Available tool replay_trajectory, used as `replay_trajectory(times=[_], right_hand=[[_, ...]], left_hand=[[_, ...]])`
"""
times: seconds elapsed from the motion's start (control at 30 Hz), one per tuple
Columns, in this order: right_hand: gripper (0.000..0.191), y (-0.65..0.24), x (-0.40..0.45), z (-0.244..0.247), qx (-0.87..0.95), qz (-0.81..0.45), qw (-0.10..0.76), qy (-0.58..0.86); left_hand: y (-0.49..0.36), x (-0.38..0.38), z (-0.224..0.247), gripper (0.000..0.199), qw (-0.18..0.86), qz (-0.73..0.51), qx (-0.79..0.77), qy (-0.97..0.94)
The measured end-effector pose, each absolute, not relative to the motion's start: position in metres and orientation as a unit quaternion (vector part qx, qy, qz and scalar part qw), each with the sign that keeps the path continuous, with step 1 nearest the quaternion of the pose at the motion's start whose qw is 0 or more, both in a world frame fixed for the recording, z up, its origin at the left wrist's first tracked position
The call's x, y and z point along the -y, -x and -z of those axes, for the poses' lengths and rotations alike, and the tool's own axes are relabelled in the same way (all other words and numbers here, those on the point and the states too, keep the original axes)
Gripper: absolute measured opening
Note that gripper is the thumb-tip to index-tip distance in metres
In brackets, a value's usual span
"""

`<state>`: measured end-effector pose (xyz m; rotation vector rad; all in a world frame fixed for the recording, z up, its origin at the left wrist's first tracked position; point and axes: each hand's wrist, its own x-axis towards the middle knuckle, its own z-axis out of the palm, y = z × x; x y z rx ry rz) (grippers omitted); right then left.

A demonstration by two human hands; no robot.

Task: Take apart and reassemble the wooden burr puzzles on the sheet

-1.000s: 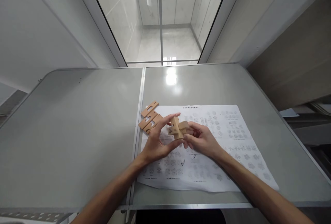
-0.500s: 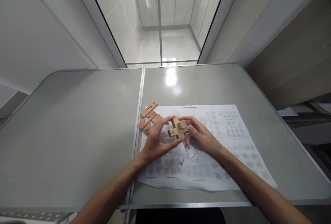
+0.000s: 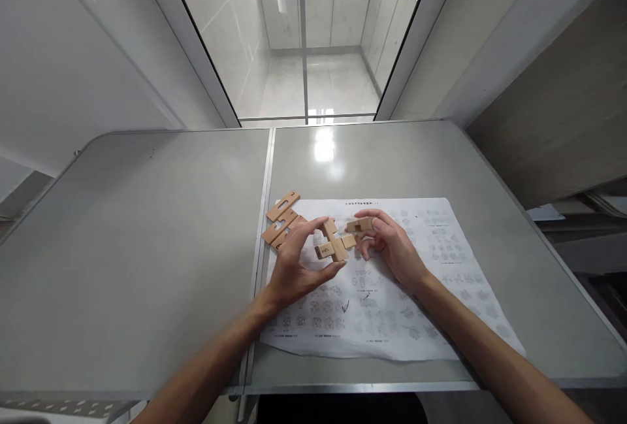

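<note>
Pale wood shows in both hands: the left hand [image 3: 296, 268], thumb and forefinger parted wide, grips one cross-shaped wooden block assembly [image 3: 336, 247] above one white printed paper sheet [image 3: 382, 319]. Just beside it, the right hand [image 3: 399, 254] pinches one short, notched wooden block [image 3: 361, 225], fingertips closed on it. Three flat brown wooden slats [image 3: 283, 206] lie at the sheet's upper left corner, on one grey table [image 3: 171, 247].
</note>
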<state>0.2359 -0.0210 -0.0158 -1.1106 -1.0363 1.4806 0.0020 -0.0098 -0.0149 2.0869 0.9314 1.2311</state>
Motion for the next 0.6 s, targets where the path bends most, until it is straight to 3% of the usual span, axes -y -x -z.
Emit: replay_trajectory(times=[0.1,0.23,0.33,0.6], right_hand=[[0.042,-0.236,0.020,0.017,0.457,-0.497,0.507,0.536],[0.056,-0.234,0.021,0.023,0.538,-0.345,0.467,0.612],[0.053,-0.234,0.021,0.028,0.616,-0.249,0.436,0.607],[0.047,-0.234,0.021,0.032,0.692,-0.207,0.383,0.576]], left_hand=[[-0.001,0.010,0.014,0.068,0.282,-0.462,-0.357,-0.761],[-0.001,0.012,0.013,0.064,0.322,-0.447,-0.368,-0.749],[-0.001,0.013,0.014,0.064,0.347,-0.433,-0.375,-0.742],[0.000,0.014,0.018,0.065,0.375,-0.420,-0.388,-0.730]])
